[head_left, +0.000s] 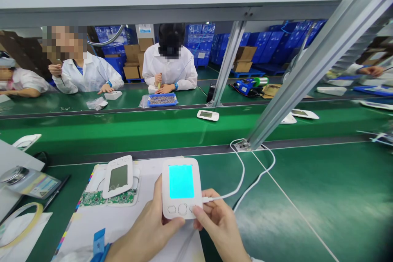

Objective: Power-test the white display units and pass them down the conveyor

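Note:
A white handheld device [181,188] with a lit cyan screen and a row of buttons faces me, raised above the white paper sheet [147,229]. My left hand [153,221] grips its left side, thumb along the lower front edge. At its lower right corner, my right hand [217,217] holds the device with the thumb by the right button. A white cable [225,195] is plugged into the device's right side, its plug by my right fingers. Left of my hands, another device front with a grey screen [118,177] rests over green circuit boards [123,197].
Behind the bench runs a green conveyor belt [159,125] carrying another white device [208,115]. A slanted metal post [276,110] stands at the right. A tape roll [23,225] and a metal-capped container [29,180] are at left. Co-workers [170,67] sit across the belt.

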`<act>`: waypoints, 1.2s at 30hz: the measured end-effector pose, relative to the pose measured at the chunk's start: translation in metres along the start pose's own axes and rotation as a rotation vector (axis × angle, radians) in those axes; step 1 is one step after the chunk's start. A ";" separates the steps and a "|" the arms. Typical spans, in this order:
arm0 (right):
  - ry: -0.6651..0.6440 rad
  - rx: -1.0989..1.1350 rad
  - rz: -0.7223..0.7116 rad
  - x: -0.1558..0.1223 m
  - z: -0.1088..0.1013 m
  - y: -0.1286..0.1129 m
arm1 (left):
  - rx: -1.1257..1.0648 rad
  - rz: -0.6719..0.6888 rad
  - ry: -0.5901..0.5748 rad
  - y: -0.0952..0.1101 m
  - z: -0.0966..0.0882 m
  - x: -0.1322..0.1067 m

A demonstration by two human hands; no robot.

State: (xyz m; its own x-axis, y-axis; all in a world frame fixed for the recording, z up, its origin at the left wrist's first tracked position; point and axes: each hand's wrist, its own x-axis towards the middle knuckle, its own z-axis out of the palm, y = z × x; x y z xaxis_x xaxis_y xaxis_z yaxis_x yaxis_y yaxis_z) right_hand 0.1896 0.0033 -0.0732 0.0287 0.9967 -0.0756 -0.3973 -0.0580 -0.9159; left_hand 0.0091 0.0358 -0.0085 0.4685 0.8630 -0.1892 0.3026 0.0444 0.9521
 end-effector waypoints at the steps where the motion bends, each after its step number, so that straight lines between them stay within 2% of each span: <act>1: -0.002 0.000 0.001 0.000 0.000 0.000 | 0.002 -0.001 0.004 0.000 0.000 0.000; 15: -0.007 -0.011 0.009 -0.001 0.000 -0.001 | 0.003 -0.024 -0.015 0.005 -0.001 0.000; 25: 0.041 -0.056 -0.025 0.000 0.002 0.002 | -0.029 -0.002 -0.018 -0.012 0.002 0.001; 36: -0.001 -0.048 -0.007 0.000 0.000 0.003 | 0.024 0.016 0.003 -0.011 0.002 0.001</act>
State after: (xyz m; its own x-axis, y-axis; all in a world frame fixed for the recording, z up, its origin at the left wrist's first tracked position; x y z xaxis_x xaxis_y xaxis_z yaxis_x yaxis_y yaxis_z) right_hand 0.1884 0.0035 -0.0760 0.0304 0.9972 -0.0689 -0.3528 -0.0538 -0.9342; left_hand 0.0076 0.0352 -0.0197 0.4711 0.8649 -0.1735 0.3151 0.0187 0.9489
